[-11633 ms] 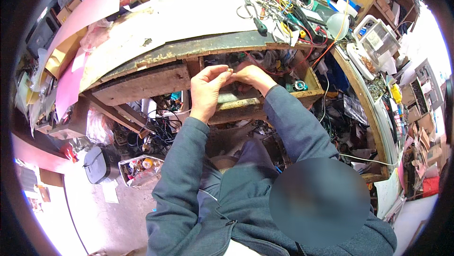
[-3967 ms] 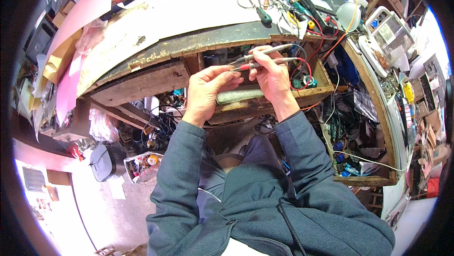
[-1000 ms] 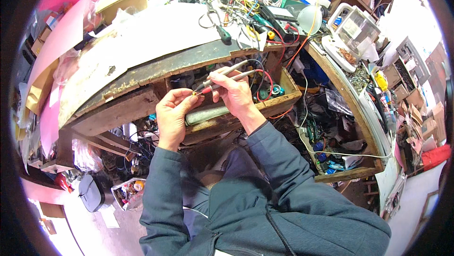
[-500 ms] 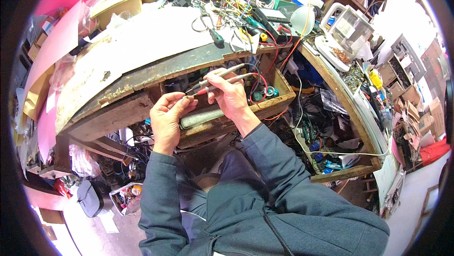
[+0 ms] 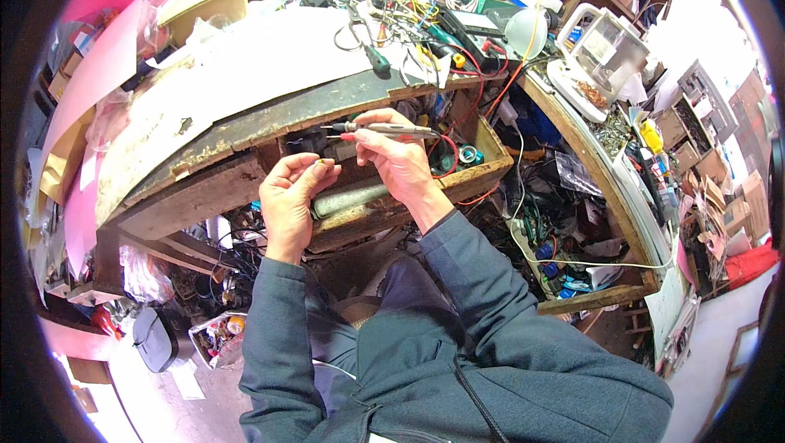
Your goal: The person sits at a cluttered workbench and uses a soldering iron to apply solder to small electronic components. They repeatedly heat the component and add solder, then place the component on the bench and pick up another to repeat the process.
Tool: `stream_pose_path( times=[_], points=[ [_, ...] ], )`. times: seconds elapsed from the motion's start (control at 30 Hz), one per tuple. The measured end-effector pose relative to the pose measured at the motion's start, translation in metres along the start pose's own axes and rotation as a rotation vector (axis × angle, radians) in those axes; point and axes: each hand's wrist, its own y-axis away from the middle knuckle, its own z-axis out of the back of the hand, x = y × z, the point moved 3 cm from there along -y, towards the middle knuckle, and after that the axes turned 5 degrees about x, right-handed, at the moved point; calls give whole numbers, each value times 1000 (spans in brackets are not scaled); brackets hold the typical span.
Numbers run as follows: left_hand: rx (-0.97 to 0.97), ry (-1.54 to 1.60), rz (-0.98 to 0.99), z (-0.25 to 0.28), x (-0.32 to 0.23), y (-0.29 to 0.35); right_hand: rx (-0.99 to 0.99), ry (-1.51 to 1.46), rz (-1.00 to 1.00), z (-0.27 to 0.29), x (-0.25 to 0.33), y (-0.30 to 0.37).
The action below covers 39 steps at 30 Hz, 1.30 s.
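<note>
My right hand (image 5: 397,166) is closed around a pair of test probes (image 5: 394,128), a black-collared one and a red-collared one, their metal tips pointing left. Between the thumb and fingertips of my left hand (image 5: 288,206) is a tiny yellowish part (image 5: 324,162), too small to name. The probe tips stand apart from it, a little above and to its right. Both hands are over an open wooden drawer (image 5: 466,188) that holds a grey-green roll (image 5: 350,199) and loose items. A red lead (image 5: 455,157) loops beside my right hand.
Beyond the drawer, the workbench (image 5: 245,128) carries a large white sheet (image 5: 262,67), pliers (image 5: 372,54), tangled wires and a cardboard box (image 5: 204,8). A clear-lidded container (image 5: 605,50) stands at the right. Below it, an open wooden frame (image 5: 601,300) surrounds cables and scraps.
The probes in my right hand have swung up and away from the small part, and lie more level. My left hand keeps its pinch almost in place.
</note>
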Motion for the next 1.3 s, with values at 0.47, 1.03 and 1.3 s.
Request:
stream_pose_path(
  times=[0.47,1.03,1.3],
  points=[
    [-10,-24,1,-1,0,1,-60,-159,3,5,-3,-3],
    [-3,-35,-3,-1,-1,2,-13,-118,16,6,-3,0],
    [0,-38,-6,-1,-1,0,5,-139,-36,1,3,1]
  ],
)
